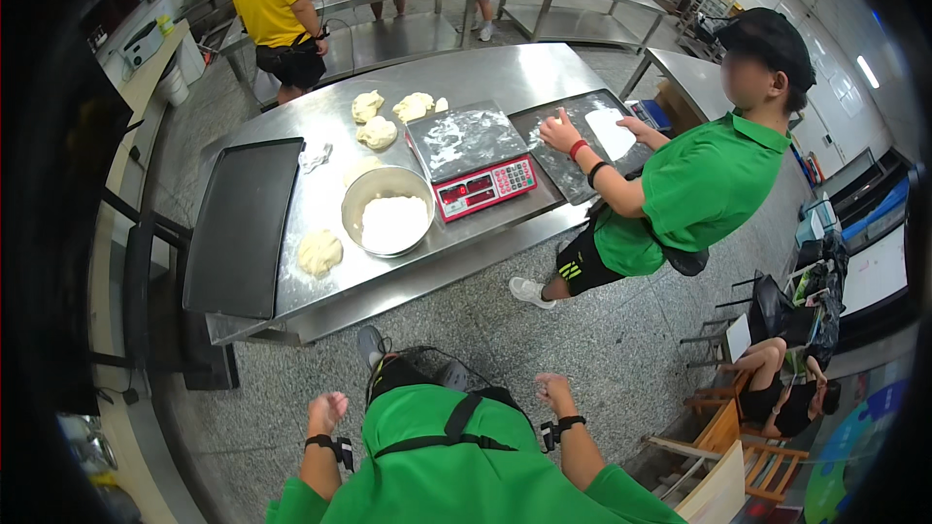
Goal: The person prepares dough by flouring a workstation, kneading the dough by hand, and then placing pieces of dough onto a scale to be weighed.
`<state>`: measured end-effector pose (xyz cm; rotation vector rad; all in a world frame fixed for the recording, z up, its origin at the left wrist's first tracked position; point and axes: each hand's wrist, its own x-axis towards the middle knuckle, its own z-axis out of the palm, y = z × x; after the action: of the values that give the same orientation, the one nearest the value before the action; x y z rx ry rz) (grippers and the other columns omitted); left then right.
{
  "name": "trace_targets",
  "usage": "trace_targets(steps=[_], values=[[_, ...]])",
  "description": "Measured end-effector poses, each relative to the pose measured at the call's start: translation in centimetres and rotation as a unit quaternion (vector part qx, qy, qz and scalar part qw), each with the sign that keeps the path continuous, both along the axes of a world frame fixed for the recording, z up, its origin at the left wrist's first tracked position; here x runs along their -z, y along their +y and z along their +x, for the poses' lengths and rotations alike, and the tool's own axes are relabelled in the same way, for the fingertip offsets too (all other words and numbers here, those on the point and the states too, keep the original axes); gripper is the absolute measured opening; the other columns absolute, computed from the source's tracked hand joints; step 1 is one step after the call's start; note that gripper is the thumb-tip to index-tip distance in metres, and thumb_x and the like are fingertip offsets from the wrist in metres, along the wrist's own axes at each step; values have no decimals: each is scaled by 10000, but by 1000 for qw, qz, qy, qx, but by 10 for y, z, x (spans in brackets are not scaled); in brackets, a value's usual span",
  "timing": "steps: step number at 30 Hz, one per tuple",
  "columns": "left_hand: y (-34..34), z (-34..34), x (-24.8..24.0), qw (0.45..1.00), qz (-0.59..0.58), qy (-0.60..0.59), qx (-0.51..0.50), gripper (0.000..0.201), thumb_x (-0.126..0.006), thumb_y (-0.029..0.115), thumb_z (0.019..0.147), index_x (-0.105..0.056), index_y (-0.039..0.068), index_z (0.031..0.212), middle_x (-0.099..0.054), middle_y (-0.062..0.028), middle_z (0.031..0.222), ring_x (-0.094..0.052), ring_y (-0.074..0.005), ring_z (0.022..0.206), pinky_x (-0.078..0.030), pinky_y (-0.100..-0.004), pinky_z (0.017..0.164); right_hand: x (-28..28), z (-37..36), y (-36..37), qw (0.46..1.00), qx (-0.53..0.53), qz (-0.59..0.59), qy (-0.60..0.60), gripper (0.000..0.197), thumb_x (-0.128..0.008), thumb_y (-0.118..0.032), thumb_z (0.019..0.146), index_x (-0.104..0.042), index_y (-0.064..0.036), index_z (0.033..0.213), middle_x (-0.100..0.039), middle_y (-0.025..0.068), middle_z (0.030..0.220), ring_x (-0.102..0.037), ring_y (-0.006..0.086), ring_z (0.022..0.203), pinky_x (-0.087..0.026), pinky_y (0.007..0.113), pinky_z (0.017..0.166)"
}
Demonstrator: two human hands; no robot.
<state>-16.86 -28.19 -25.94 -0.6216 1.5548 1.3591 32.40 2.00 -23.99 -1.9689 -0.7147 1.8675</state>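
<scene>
My left hand (328, 411) is held low in front of my body with its fingers curled in, and nothing shows in it. At about the same height, on the other side, my right hand (555, 392) is closed loosely, also with nothing visible in it. Both hands are apart from the steel table (320, 121). Nearest on the table are a lump of dough (320, 253) and a steel bowl (350, 233) of white flour (396, 223). A red scale (485, 188) with a flour-dusted top stands beside the bowl, and more dough lumps (377, 132) lie behind it.
A black baking tray (243, 228) lies along the table's left end. To the right, a co-worker in green (714, 170) holds a white scraper (611, 134) over a floured tray (544, 126). Other people stand at a far table, and chairs (728, 437) are at the lower right.
</scene>
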Motion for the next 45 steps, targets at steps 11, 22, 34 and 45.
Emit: trace_targets(steps=[11, 22, 34, 45], values=[[-1, -6, 11, 1000, 0, -12, 12, 302, -465, 132, 918, -544, -87, 1110, -626, -226, 1122, -642, -353, 990, -555, -414, 835, 11, 4, -1, 1000, -4, -15, -15, 202, -550, -113, 909, -663, 23, 1006, -558, 45, 756, -555, 184, 661, -566, 339, 662], [15, -1, -2, 999, -17, -2, 28, 304, -468, 118, 905, -544, -87, 1116, -635, -226, 1120, -643, -344, 1001, -547, -410, 853, 26, 19, -10, 997, 35, -58, 44, 225, -576, -12, 850, -639, 49, 1057, -652, 107, 896, -640, 215, 774, -559, 344, 726], [14, 3, -13, 998, -35, 8, 53, 319, -453, 133, 917, -584, -94, 1100, -668, -211, 1063, -675, -313, 936, -566, -393, 817, 24, 18, -18, 994, 47, -74, 70, 262, -482, -100, 940, -643, 37, 1096, -451, 29, 735, -531, 191, 689, -540, 363, 714], [1, -2, 11, 999, -19, 10, 46, 302, -476, 126, 902, -590, -91, 1079, -671, -207, 1028, -678, -314, 890, -569, -391, 793, 19, 12, -18, 992, 51, -69, 94, 227, -517, -95, 939, -653, 47, 1053, -384, 6, 648, -505, 178, 633, -535, 347, 663]])
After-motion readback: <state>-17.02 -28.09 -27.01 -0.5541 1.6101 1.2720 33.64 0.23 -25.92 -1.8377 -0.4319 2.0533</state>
